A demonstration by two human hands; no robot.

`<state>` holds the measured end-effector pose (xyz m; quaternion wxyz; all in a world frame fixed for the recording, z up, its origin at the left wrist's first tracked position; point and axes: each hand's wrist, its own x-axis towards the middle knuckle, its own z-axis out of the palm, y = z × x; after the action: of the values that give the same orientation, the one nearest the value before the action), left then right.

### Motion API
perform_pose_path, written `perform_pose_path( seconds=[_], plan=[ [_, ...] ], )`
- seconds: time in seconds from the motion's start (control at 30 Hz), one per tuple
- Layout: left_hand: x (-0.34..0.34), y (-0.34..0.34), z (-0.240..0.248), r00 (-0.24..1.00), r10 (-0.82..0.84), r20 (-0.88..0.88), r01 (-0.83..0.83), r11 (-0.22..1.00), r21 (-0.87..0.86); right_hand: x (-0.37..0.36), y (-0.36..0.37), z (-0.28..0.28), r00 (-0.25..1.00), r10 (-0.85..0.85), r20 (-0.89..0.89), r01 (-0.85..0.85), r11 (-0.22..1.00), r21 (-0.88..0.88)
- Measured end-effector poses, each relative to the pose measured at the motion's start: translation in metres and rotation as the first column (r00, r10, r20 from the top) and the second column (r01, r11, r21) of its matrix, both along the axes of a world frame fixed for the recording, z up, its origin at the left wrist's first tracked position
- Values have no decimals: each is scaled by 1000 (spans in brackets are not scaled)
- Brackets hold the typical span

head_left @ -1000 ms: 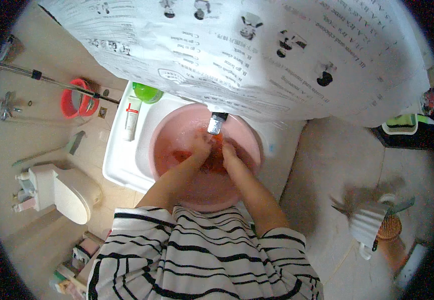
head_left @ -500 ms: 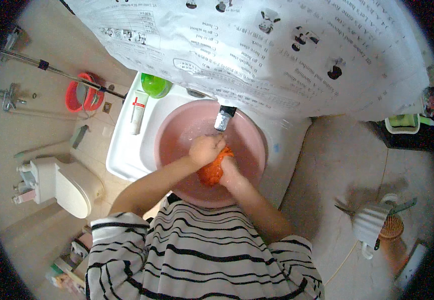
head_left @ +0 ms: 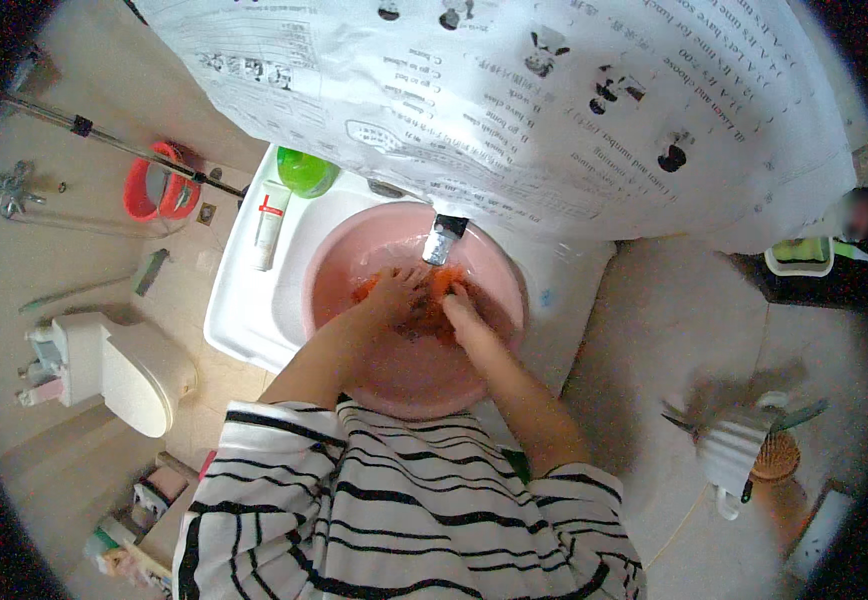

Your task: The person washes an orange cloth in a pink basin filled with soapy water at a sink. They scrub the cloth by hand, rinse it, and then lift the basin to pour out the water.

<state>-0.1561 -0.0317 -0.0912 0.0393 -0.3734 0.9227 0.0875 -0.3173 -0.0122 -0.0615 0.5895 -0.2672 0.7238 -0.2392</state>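
A pink basin with water in it stands in the white sink. In the water lies a wet orange cloth, parts of it showing on both sides of my hands. My left hand presses down on it, palm down, with fingers stretched out and apart. The fingers of my right hand curl round the cloth near the basin's middle. Just beyond my hands, the tap reaches over the basin's far rim. Water and my hands hide the rest of the cloth.
A white tube and a green container stand on the left of the white sink. A large printed sheet hangs over the far side. Off to the left are a toilet and a red bucket.
The orange cloth was bunched between both hands; now it lies lower and spread in the water. My left hand has moved left and its fingers have opened out.
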Motion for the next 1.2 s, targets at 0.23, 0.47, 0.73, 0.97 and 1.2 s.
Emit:
perform_pose_path(
  seconds=[0.23, 0.47, 0.73, 0.97, 1.2],
  plan=[
    [-3, -10, 70, 884, 452, -122, -448, 892, 58, 15, -1, -22, 999, -31, -22, 31, 999, -32],
    [-13, -12, -4, 484, 823, -296, -567, 553, 611, 9, -2, -56, 951, -295, 98, 303, 949, -90],
    [-28, 16, 144, 627, 623, -468, -50, 631, 774, -8, 1, 11, 436, -270, 859, 286, 946, 152],
    [7, 34, 217, 751, 133, -647, -144, 989, 37, 15, 13, 134, 322, -142, 936, 257, 965, 58],
    [0, 25, 228, 584, 191, -789, -237, 970, 59, 36, 14, 149, 111, -216, 970, 216, 958, 189]
  ],
)
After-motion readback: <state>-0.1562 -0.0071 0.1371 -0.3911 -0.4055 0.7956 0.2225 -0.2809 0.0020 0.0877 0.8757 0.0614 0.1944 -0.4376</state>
